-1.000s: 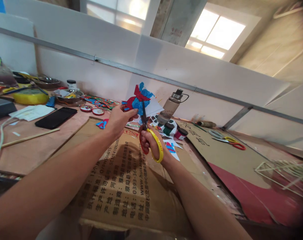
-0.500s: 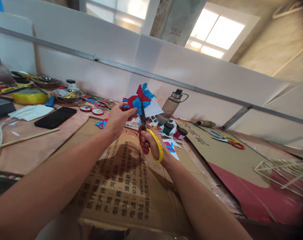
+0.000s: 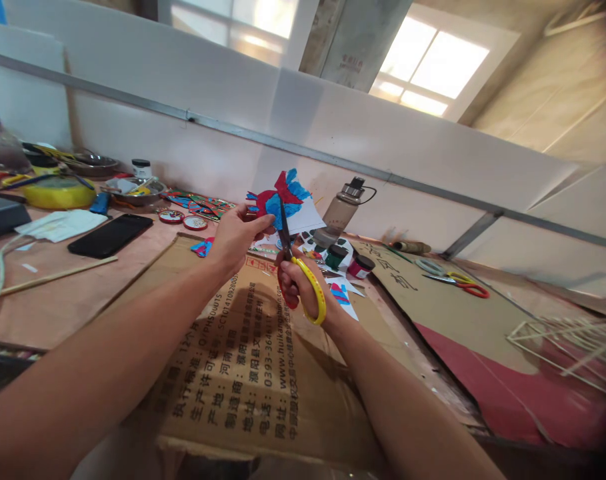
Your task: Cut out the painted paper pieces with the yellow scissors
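My left hand (image 3: 243,235) pinches the left edge of a sheet of white paper painted red and blue (image 3: 285,199), held up above the cardboard. A bare white part of the sheet hangs at its lower right. In my right hand (image 3: 303,287) are scissors (image 3: 313,297) with yellow and red handles, my fingers through the loops. Their dark blades point up and lie against the painted paper, close to my left fingertips. How far the blades are apart is hard to make out. Below, a flattened cardboard box (image 3: 223,373) with printed characters covers the bench.
Beyond my hands stand a grey water bottle (image 3: 339,212), a green paint jar (image 3: 335,256) and a red paint jar (image 3: 361,267). Left lie a black phone (image 3: 111,235) and a thin wooden stick (image 3: 53,277). Another pair of scissors (image 3: 460,285) and a stick frame (image 3: 567,347) are at the right.
The painted paper has tilted slightly and its top has dropped a little. Both hands stay nearly in place, with the scissors still at the paper.
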Available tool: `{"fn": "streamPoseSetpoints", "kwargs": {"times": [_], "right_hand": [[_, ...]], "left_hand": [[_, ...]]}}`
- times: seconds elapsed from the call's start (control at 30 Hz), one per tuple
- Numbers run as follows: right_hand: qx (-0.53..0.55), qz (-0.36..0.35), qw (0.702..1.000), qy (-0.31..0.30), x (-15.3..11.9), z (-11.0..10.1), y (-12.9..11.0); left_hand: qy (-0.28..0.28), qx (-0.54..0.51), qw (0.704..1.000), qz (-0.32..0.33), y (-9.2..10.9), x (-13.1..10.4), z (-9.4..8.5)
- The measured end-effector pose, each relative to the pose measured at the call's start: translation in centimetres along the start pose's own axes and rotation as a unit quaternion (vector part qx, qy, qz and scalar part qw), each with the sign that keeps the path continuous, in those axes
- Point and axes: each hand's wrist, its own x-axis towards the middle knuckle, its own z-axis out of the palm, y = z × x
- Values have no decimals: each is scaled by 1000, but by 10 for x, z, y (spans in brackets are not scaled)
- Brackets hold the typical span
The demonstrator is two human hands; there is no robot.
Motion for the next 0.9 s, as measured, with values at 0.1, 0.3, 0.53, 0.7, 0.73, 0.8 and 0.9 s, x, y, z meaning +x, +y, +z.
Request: {"fn": "streamPoseSetpoints", "kwargs": {"times": [0.1, 0.3, 0.53, 0.7, 0.73, 0.8, 0.9], "right_hand": [[19, 8, 1000, 7, 2, -1, 6], [18, -3, 1000, 16, 4, -3, 12], [13, -2, 1000, -1, 2, -4, 8], [-11, -19, 1000, 3, 3, -7, 13], [-11, -14, 1000, 6, 3, -7, 13], [-7, -4, 1000, 10, 3, -7, 14], [2, -4, 1000, 12, 3, -7, 16]], "left_hand": [[-2, 3, 1000, -2, 1, 0, 0], [-1, 4, 1000, -5, 3, -1, 1], [-6, 3, 1000, -3, 2, 0, -1], [-7, 1, 1000, -2, 1, 1, -2], [-7, -1, 1000, -3, 1, 2, -1], [-5, -6, 1000, -5, 1, 2, -1], [-4, -13, 1000, -5, 1, 1, -1]]}}
